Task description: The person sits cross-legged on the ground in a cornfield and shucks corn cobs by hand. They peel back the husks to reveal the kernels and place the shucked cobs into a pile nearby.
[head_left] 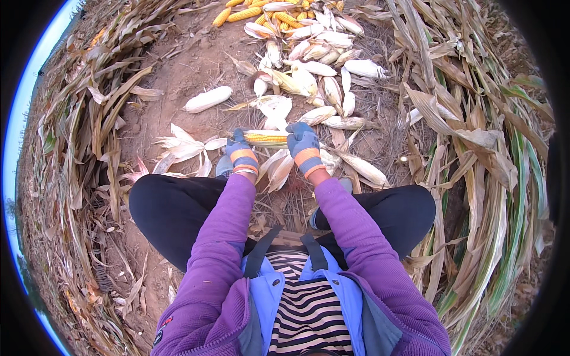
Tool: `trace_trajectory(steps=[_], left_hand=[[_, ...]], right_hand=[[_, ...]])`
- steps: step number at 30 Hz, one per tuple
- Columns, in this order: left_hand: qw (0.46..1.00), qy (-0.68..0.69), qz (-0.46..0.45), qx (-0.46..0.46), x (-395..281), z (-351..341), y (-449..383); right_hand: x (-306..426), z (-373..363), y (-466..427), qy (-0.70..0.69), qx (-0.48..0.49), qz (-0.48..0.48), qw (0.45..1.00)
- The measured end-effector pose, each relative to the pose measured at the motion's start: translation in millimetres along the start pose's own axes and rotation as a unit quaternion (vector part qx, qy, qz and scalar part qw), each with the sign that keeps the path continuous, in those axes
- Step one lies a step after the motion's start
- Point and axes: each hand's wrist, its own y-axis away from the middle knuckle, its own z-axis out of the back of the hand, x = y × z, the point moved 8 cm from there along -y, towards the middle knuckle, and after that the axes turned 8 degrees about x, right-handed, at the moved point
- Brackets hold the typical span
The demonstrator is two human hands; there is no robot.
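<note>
Between my two gloved hands lies a partly husked ear of corn (266,138), its yellow kernels showing in a strip between pale husks. My left hand (241,149) closes around its left end, and my right hand (304,144) grips the right end with the fingers curled. Both gloves are grey-blue with orange bands. Just beyond the held ear are pale opened husks (274,107). Peeled husks (182,144) spread on the soil left of my left hand. An ear still in its husk (363,169) rests to the right of my right hand.
Husked yellow ears (244,14) are heaped at the top, beside many ears in pale husks (314,67). One white-husked ear (208,99) lies apart on the soil. Dry corn stalks (481,147) are banked on the right, with more stalks (89,124) on the left. My bent legs flank the work.
</note>
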Motion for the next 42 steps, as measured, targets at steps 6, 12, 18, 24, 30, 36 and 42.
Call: trace_trajectory(steps=[6,12,18,24,30,36,42], left_hand=[[0.995,0.057,0.073,0.026,-11,-22,18],[0.983,0.127,0.100,0.082,-15,-42,31],[0.971,0.158,0.103,0.149,4,-43,22],[0.943,0.232,0.191,0.146,30,-40,16],[0.902,0.303,0.241,0.190,41,-57,32],[0.898,0.277,0.242,0.243,50,-60,32],[0.895,0.257,0.256,0.260,45,-65,44]], right_hand=[[-11,-21,15,0.047,0.015,-0.006,0.999],[-23,-16,20,0.060,0.007,-0.028,0.998],[-26,-18,20,0.052,0.022,-0.044,0.997],[-26,-22,18,0.075,0.051,-0.046,0.995],[-27,-22,16,0.082,0.030,-0.024,0.996],[-24,-20,11,-0.036,0.060,-0.044,0.997],[-33,-29,10,-0.070,0.037,-0.037,0.996]])
